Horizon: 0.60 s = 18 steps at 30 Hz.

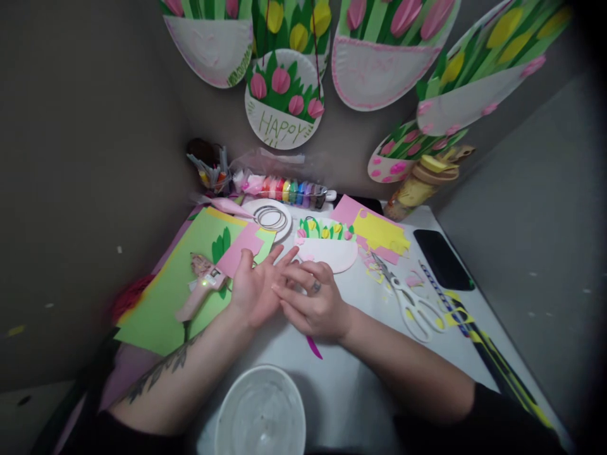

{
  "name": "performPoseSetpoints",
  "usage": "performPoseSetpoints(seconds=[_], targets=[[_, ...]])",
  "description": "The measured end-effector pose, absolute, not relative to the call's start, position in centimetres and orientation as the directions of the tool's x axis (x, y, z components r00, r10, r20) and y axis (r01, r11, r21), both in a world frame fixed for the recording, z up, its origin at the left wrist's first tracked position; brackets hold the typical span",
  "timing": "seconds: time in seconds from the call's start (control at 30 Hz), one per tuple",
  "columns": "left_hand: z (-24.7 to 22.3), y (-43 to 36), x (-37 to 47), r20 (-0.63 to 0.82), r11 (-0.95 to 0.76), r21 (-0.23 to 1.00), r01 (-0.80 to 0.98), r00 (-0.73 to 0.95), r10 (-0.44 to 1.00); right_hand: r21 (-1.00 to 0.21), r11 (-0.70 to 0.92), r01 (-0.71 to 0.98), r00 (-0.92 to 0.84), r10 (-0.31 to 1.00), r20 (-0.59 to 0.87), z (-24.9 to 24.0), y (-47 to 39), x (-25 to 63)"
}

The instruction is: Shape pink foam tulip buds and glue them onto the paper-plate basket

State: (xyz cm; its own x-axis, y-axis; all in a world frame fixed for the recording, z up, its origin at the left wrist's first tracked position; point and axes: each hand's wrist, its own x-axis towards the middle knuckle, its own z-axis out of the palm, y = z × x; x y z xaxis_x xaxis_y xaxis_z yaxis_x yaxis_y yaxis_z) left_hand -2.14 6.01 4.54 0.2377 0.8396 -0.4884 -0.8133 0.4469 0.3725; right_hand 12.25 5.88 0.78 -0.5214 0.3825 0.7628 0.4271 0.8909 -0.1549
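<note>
Fingers of the right hand (315, 302) rub the open left hand (256, 287) beside the glue gun (202, 285); gentle picking works best.

Matt paper sheets (161, 303) cover a smooth white worktop (351, 392). The scissors (410, 300) have glossy white plastic handles and metal blades; the glue gun (202, 284) is pink plastic.

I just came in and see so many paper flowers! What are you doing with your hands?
The left hand lies palm up on the white table, and the right hand touches its palm; neither holds a tool. A pink glue gun rests on the green paper, scissors lie to the right, and a half-plate tulip craft sits behind.
</note>
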Motion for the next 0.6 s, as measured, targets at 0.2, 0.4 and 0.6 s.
performPoseSetpoints(seconds=[0.2, 0.4, 0.6], targets=[[4.62, 6.07, -2.17, -0.509, 0.457, 0.367, -0.810, 0.236, 0.828, -0.183, 0.873, 0.453, -0.515, 0.423, 0.746, 0.62, 6.02, 12.26], [4.38, 6.30, -2.38, -0.495, 0.444, 0.353, -0.824, 0.238, 0.836, -0.171, 0.880, 0.443, -0.519, 0.407, 0.752, 0.46, 5.97, 12.05], [3.98, 6.33, -2.39, -0.489, 0.429, 0.366, -0.826, 0.221, 0.844, -0.160, 0.886, 0.435, -0.506, 0.387, 0.771, 0.60, 5.85, 11.70]])
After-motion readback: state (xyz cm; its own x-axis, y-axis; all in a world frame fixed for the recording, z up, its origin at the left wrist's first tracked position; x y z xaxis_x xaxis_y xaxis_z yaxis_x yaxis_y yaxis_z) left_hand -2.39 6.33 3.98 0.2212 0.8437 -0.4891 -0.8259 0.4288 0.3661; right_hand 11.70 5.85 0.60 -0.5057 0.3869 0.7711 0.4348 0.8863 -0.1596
